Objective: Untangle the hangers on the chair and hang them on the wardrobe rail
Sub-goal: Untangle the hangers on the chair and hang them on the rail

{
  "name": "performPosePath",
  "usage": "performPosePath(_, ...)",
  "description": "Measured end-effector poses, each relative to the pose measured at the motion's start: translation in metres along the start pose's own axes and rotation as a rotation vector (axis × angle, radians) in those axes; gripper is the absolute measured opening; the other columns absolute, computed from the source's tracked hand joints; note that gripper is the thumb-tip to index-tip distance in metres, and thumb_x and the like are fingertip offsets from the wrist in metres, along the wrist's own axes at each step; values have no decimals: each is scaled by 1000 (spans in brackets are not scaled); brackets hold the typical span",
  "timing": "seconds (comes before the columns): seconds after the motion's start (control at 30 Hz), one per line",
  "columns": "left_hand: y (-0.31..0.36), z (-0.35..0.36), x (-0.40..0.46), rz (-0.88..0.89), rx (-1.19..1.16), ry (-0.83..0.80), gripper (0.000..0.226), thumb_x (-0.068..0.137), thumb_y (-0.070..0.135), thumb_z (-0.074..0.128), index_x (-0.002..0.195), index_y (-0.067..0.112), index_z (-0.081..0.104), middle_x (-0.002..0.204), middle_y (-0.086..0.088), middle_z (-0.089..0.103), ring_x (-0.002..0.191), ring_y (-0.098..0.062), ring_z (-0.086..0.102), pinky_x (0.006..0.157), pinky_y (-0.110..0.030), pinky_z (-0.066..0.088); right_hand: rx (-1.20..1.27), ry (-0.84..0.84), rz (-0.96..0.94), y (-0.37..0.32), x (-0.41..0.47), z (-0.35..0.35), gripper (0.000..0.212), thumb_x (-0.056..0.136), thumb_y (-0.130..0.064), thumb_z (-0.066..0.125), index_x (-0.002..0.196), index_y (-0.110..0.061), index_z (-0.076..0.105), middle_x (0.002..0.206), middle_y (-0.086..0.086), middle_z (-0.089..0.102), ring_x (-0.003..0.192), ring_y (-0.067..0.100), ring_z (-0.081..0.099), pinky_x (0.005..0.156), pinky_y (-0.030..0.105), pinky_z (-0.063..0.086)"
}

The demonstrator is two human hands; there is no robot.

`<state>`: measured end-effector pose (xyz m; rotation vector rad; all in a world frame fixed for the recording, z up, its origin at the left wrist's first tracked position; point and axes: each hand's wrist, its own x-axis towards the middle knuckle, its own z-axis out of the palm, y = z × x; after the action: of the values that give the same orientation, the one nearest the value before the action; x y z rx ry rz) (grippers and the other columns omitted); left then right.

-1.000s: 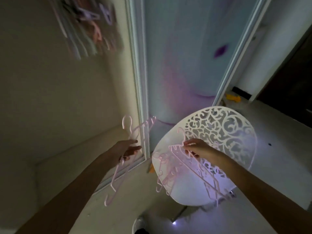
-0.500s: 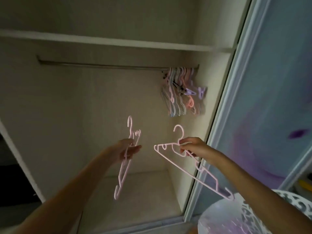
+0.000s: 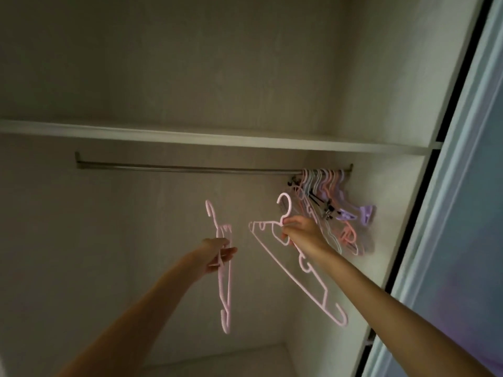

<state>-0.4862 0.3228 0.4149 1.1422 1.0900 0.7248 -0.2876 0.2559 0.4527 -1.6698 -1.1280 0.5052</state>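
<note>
My left hand [image 3: 217, 253] grips a pink hanger [image 3: 224, 284] seen edge-on, its hook pointing up, well below the wardrobe rail [image 3: 190, 168]. My right hand [image 3: 300, 232] pinches a second pink hanger [image 3: 295, 270] at its neck; the hook points up just below the rail's right end. Several pastel hangers [image 3: 326, 202] hang bunched at that right end, partly behind my right hand. The chair is out of view.
A white shelf [image 3: 217, 137] runs just above the rail. The wardrobe's right side wall [image 3: 394, 213] and a sliding door frame [image 3: 446, 213] stand close to the hung bunch. Purple clip hangers [image 3: 359, 213] stick out of the bunch. The rail's left and middle are bare.
The view has swung from the chair up into the wardrobe. Both hands have risen with their hangers toward the rail; the right hanger's hook now sits beside the hung bunch.
</note>
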Motion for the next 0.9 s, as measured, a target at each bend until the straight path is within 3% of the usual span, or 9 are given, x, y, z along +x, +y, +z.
performPosePath(0.07,9,0,18,31,130,42,31,97,12,40,67,12,49,35,7,50,30,-4,42,40,-15,28,-15,14,-41,-4,25,4,20,80,1,60,94,-12,66,64,-5,60,43,-1,51,46,13,39)
performPosePath(0.2,28,-1,52,-21,239,50,41,97,14,32,57,13,38,27,8,30,19,-5,23,32,-4,15,-16,61,-103,-10,83,9,18,81,-3,62,92,-16,65,68,-6,58,58,9,52,54,18,43)
performPosePath(0.33,41,-5,86,-15,317,67,41,97,16,36,58,12,43,34,4,37,22,-6,26,33,-7,17,-111,136,-156,-12,140,17,12,84,-9,60,91,-16,67,81,2,64,75,18,59,69,25,44)
performPosePath(0.47,48,-7,117,-15,346,52,34,98,17,37,65,13,46,61,-1,44,46,-11,32,44,-18,17,-360,143,-225,-10,185,25,14,88,-16,51,84,-16,64,81,1,62,72,20,59,61,25,40)
performPosePath(0.53,52,-8,125,-35,396,55,34,98,18,38,65,13,47,63,-2,43,46,-12,31,43,-17,17,-447,154,-230,-6,199,29,19,90,-20,47,75,-21,57,78,-1,59,70,21,60,55,23,36)
performPosePath(0.6,55,-11,137,-53,464,42,35,98,19,39,65,13,47,60,-2,42,40,-12,32,40,-13,18,-478,182,-210,1,209,33,15,91,-25,46,81,-22,56,80,0,60,75,24,62,56,23,38)
performPosePath(0.7,57,-16,152,-3,503,-7,27,97,18,42,73,12,51,65,-2,50,47,-14,37,46,-19,25,-540,202,-205,15,220,35,21,92,-27,48,100,-11,58,92,6,65,84,26,64,63,27,41)
performPosePath(0.83,62,-19,158,67,509,-40,14,98,17,42,90,11,53,70,2,58,52,-12,44,44,-17,34,-709,125,-228,20,228,33,26,90,-33,50,104,-11,56,97,11,67,92,31,65,68,32,47)
performPosePath(0.9,64,-19,157,76,535,-46,17,98,19,42,88,12,54,71,3,59,54,-11,46,46,-19,36,-738,144,-279,20,225,29,25,89,-26,52,110,-12,55,100,11,67,93,30,65,73,32,48)
